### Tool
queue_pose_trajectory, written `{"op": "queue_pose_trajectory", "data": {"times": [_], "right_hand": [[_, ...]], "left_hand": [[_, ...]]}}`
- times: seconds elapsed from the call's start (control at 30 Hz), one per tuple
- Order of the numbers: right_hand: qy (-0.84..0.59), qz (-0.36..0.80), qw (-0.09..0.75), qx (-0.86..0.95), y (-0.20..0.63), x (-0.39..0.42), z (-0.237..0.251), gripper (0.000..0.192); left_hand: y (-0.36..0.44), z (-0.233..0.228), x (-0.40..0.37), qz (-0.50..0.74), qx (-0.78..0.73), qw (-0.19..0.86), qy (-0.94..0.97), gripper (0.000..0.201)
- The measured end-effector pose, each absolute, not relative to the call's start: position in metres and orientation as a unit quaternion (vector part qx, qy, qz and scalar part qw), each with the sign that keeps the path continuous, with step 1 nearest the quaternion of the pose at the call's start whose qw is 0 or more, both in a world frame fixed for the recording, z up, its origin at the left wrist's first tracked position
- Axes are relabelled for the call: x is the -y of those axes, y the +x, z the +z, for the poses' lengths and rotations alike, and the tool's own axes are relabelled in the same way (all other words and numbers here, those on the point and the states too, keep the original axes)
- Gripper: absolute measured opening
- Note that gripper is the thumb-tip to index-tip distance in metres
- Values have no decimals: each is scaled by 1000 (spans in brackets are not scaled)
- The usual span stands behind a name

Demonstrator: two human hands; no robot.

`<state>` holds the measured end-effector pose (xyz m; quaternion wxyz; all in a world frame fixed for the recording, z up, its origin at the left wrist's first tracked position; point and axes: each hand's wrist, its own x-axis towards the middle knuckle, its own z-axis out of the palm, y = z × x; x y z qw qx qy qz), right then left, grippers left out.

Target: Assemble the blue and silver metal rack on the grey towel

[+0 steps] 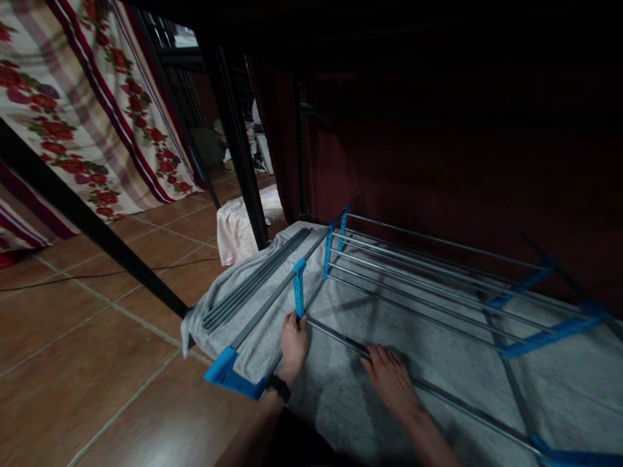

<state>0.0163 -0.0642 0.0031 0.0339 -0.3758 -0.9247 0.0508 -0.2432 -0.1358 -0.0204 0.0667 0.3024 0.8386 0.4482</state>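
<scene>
2 hands at the near edge of a gray cloth [438,389] spread on the tiled floor [97,363]. Left hand [293,344], with a dark band at the wrist, is clenched around the lower end of a blue plastic connector [298,287] where a metal rod [335,337] meets it. Right hand [389,379] lies palm down over that same rod, fingers [377,358] curled loosely on it; whether it truly grips cannot be told.

1 rack frame [438,272], lying flat on the cloth: several parallel gray rods running left to right, joined by blue connectors on both sides, more blue brackets [549,334] on the right side.

1 blue corner piece [228,375] at the near left, just over the cloth's edge, beside the left wrist.

1 bundle of loose gray rods [257,279], laid side by side on the cloth left of the frame.

1 black slanted leg [87,220] crossing the floor at left; 1 black upright post [238,143] behind the cloth.

1 pale striped fabric heap [236,230] by the post.

1 floral curtain [82,97] at far left; dark red wall [462,149] behind the frame.
</scene>
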Motion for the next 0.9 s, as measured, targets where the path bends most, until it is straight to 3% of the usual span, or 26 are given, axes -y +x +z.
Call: {"op": "queue_pose_trajectory", "data": {"times": [0.33,0.57,0.8,0.9], "right_hand": [[-387,51,16,921,31,61,-2,28],[-386,57,-2,921,33,57,-1,33],[-377,30,20,925,35,58,-4,38],[-369,30,47,928,40,60,-4,36]], "left_hand": [[-244,-28,134,440,-846,28,301,32],[-238,-24,134,405,-860,4,311,35],[-232,-18,134,377,-861,4,340,27],[-227,-10,138,352,-864,-19,359,36]]}}
